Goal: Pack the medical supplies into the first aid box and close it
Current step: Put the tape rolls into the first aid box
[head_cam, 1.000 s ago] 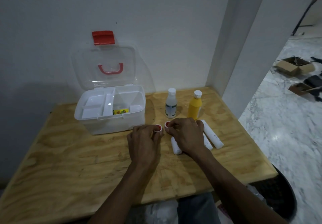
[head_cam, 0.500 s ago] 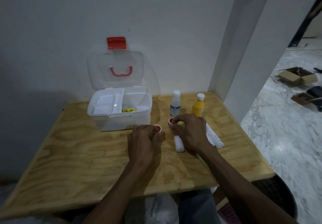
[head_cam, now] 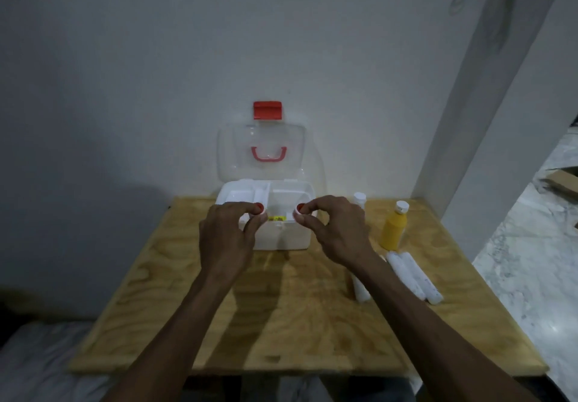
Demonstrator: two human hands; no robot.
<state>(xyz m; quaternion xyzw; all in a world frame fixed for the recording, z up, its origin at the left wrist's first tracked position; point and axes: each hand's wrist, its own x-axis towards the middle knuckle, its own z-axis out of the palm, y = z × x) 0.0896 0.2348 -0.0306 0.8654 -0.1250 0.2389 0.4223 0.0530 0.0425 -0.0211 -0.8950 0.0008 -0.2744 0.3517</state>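
Note:
The white first aid box stands open at the back of the wooden table, its clear lid with red handle and red latch upright against the wall. A small yellow item lies inside. My left hand holds a small white tape roll with a red core over the box's front left. My right hand holds a second such roll over the box's front right. A yellow bottle and a clear bottle stand to the right. White bandage rolls lie near them.
A white wall rises right behind the box and a white pillar borders the table's back right corner. Marble floor lies to the right, with a cardboard box at the far edge.
Both hands have lifted the two small rolls from the table and carried them forward over the open box. The view has shifted, so the box sits nearer the centre.

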